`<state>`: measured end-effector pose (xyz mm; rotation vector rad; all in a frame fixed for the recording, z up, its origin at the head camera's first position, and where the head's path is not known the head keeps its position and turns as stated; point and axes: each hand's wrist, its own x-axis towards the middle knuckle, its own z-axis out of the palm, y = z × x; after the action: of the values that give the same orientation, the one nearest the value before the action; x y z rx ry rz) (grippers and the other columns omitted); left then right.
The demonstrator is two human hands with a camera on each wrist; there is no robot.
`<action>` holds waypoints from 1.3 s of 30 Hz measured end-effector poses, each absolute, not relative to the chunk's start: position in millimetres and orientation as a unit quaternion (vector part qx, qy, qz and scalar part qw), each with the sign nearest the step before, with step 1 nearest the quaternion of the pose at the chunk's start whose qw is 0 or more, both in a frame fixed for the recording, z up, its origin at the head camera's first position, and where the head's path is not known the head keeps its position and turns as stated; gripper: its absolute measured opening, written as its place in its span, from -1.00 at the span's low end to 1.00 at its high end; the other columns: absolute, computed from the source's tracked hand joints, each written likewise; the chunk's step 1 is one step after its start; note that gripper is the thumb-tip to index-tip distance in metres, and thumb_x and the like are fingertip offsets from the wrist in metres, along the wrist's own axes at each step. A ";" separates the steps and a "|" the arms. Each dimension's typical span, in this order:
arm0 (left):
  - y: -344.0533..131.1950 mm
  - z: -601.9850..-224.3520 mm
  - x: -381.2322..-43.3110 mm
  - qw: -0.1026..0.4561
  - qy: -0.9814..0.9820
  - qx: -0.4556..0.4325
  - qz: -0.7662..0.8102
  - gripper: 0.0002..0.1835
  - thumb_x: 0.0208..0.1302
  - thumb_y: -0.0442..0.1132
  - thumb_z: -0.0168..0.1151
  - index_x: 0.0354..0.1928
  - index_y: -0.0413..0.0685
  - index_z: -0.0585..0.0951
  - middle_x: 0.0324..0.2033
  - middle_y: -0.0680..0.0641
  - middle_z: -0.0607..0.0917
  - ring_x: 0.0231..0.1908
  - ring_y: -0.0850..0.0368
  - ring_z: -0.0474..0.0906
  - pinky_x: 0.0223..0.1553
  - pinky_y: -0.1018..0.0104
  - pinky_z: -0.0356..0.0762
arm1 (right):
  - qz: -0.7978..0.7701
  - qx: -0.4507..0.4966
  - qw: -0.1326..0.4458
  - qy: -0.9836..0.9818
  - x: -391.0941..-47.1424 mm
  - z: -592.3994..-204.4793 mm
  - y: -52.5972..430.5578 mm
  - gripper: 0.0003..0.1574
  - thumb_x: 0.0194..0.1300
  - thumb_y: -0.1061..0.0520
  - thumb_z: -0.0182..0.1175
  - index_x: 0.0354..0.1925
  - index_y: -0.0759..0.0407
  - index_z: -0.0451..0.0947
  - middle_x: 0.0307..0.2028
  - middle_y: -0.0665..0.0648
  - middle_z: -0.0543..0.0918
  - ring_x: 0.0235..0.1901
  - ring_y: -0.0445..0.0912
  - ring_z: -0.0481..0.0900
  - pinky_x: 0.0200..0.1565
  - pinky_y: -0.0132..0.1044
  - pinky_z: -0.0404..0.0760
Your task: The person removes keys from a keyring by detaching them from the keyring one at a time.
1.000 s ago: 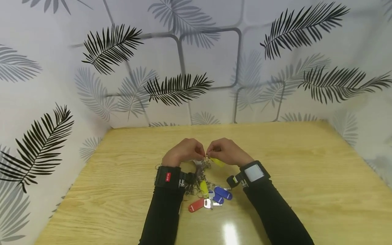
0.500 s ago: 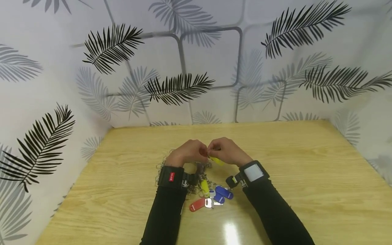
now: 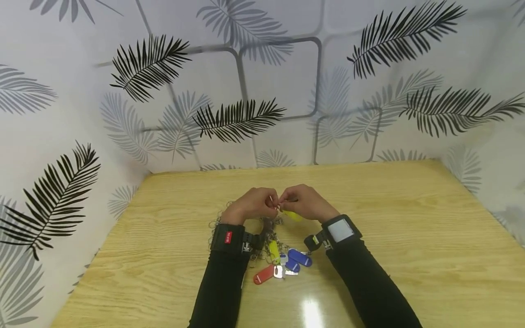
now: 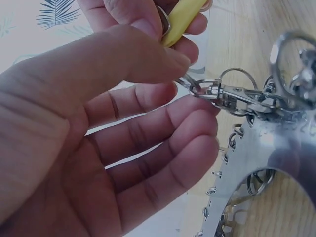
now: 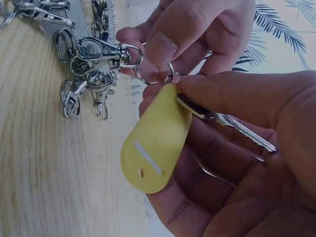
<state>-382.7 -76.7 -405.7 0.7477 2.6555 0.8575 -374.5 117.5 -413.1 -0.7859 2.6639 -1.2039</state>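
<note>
In the head view my left hand (image 3: 254, 202) and right hand (image 3: 306, 202) meet fingertip to fingertip over the middle of the table. The left thumb and fingers pinch a split ring (image 5: 143, 78) that is linked to a silver swivel clasp (image 4: 232, 96). My right hand pinches the top of a yellow key tag (image 5: 157, 140), where small rings join it. A silver key (image 5: 244, 132) lies beside that tag, across the right fingers. The clasp hangs from a curved flat metal plate (image 4: 276, 143) with notches and more rings along its edge.
Nearer the body on the wooden table lie a red key tag (image 3: 264, 274), two blue key tags (image 3: 300, 257), another yellow tag (image 3: 274, 252) and silver keys (image 3: 278, 272). Several metal rings (image 3: 213, 224) spread beside the left wrist. A leaf-patterned cloth hangs behind.
My left hand has shifted slightly right, bringing its fingertips against the right hand's and uncovering rings on its left side. The right hand stays almost in place with the yellow tag.
</note>
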 end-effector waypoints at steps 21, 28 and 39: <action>-80.4 -407.9 -382.3 0.128 0.898 0.281 0.314 -0.81 0.15 -0.29 0.35 -0.27 -0.12 0.51 -0.55 0.03 0.53 -0.57 0.19 0.38 -0.49 0.34 0.30 | -0.423 -0.241 0.070 0.871 -374.8 -415.5 120.6 -0.92 0.30 0.19 0.25 -0.22 0.13 0.65 -0.15 0.12 0.67 -0.17 0.00 0.68 -0.26 -0.18 0.64; -82.3 -406.2 -382.1 0.115 0.896 0.289 0.318 -0.81 0.12 -0.31 0.36 -0.27 -0.14 0.54 -0.56 0.02 0.56 -0.57 0.18 0.40 -0.49 0.34 0.33 | -0.432 -0.203 0.083 0.875 -374.8 -416.0 117.0 -0.89 0.31 0.20 0.23 -0.21 0.20 0.65 -0.23 0.14 0.68 -0.33 -0.07 0.69 -0.26 -0.13 0.66; -79.4 -407.4 -382.6 0.120 0.905 0.266 0.309 -0.81 0.12 -0.35 0.33 -0.21 -0.12 0.57 -0.45 -0.02 0.60 -0.48 0.12 0.48 -0.43 0.32 0.43 | -0.450 -0.160 0.088 0.874 -378.3 -425.1 114.1 -0.85 0.31 0.15 0.23 -0.22 0.22 0.65 -0.21 0.15 0.67 -0.38 -0.09 0.68 -0.26 -0.12 0.65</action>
<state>-382.6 -79.4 -407.4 0.7773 2.6455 0.9037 -378.3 114.1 -425.1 -0.4750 2.6035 -1.3384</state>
